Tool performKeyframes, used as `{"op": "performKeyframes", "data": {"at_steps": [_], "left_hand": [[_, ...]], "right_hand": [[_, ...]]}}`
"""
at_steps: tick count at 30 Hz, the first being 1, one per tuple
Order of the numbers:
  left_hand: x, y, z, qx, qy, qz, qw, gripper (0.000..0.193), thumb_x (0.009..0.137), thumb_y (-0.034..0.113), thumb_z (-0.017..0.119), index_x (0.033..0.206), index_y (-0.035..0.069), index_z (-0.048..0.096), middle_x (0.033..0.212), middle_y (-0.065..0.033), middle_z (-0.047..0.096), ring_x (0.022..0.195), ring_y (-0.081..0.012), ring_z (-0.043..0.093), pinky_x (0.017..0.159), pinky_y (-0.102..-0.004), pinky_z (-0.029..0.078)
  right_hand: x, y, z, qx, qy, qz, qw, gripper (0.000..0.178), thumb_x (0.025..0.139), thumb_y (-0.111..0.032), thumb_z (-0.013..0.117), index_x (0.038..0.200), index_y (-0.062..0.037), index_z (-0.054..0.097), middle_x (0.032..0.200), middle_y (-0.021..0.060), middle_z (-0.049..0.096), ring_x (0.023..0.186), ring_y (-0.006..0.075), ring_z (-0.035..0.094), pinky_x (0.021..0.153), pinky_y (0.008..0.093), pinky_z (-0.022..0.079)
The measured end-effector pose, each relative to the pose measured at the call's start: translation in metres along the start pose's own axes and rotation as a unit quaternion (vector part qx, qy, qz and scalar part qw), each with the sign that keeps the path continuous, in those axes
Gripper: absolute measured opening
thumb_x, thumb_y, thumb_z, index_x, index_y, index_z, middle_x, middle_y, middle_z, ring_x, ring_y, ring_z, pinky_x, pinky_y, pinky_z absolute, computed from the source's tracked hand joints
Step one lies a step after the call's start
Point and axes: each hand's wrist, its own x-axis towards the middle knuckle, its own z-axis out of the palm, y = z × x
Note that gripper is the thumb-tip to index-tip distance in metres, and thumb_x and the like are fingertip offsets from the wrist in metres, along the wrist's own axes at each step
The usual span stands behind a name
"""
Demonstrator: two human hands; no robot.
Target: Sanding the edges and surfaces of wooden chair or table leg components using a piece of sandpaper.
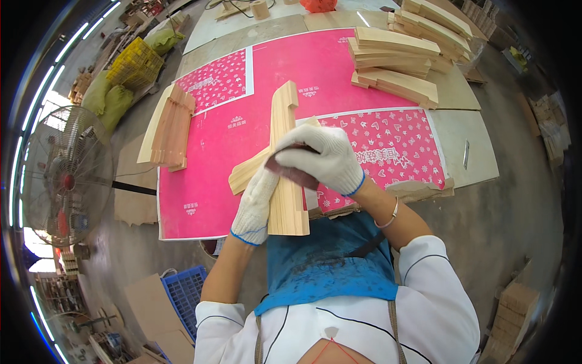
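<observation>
A pale wooden piece (288, 209), notched near both ends, stands lengthwise in front of me over the table's near edge. My left hand (253, 203), in a white knit glove with a blue cuff, grips its left side. In my gloved right hand (330, 156) is a folded sheet of brown sandpaper (298, 173), held against the wood around its middle. Another wooden piece (247, 172) lies slantwise on the table beneath, partly hidden by the upright one and my hands.
Pink printed sheets (218, 145) cover the table. Stacked wooden pieces (170, 127) stand at its left edge, and larger stacks (394, 57) at the far right. A thin metal strip (466, 154) lies on the right. A large fan (66, 176) stands left; a blue crate (185, 294) sits below.
</observation>
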Motion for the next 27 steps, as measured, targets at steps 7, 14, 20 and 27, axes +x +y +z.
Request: {"op": "performKeyframes", "data": {"at_steps": [7,14,20,27], "left_hand": [[-0.007,0.005,0.009,-0.076,-0.058,-0.069,0.993,0.064,0.101,0.035,0.050,0.154,0.005,0.029,0.123,-0.0102,0.059,0.094,-0.0142,0.065,0.080,-0.0302,0.058],[0.007,-0.007,0.009,-0.217,-0.059,-0.128,0.966,0.056,0.103,0.038,0.048,0.147,0.004,0.039,0.124,-0.0126,0.059,0.096,-0.0160,0.065,0.078,-0.0330,0.059],[0.016,-0.016,-0.005,-0.092,-0.169,-0.139,0.971,0.057,0.101,0.040,0.052,0.143,0.002,0.044,0.120,-0.0141,0.061,0.097,-0.0181,0.065,0.075,-0.0318,0.057],[0.065,0.055,-0.001,0.230,-0.169,0.031,0.958,0.064,0.094,0.035,0.059,0.147,0.003,0.045,0.117,-0.0146,0.066,0.103,-0.0186,0.063,0.091,-0.0345,0.050]], "right_hand": [[0.021,0.047,-0.034,-0.189,0.118,-0.130,0.966,0.011,0.082,-0.012,0.074,0.090,-0.0055,0.072,0.080,0.0095,0.072,0.067,0.0194,0.070,0.061,0.0285,0.055],[-0.040,0.007,0.009,-0.018,-0.007,-0.082,0.996,0.011,0.082,-0.016,0.076,0.090,-0.0089,0.074,0.082,0.0089,0.071,0.072,0.0238,0.070,0.066,0.0332,0.054],[-0.030,0.042,-0.045,-0.209,0.174,-0.059,0.960,0.015,0.080,-0.013,0.077,0.093,-0.0064,0.073,0.086,0.0101,0.072,0.073,0.0232,0.069,0.068,0.0310,0.054],[-0.029,0.043,-0.075,-0.065,0.336,0.161,0.926,0.015,0.089,-0.011,0.069,0.100,-0.0002,0.069,0.085,0.0106,0.072,0.079,0.0110,0.065,0.073,0.0267,0.052]]}}
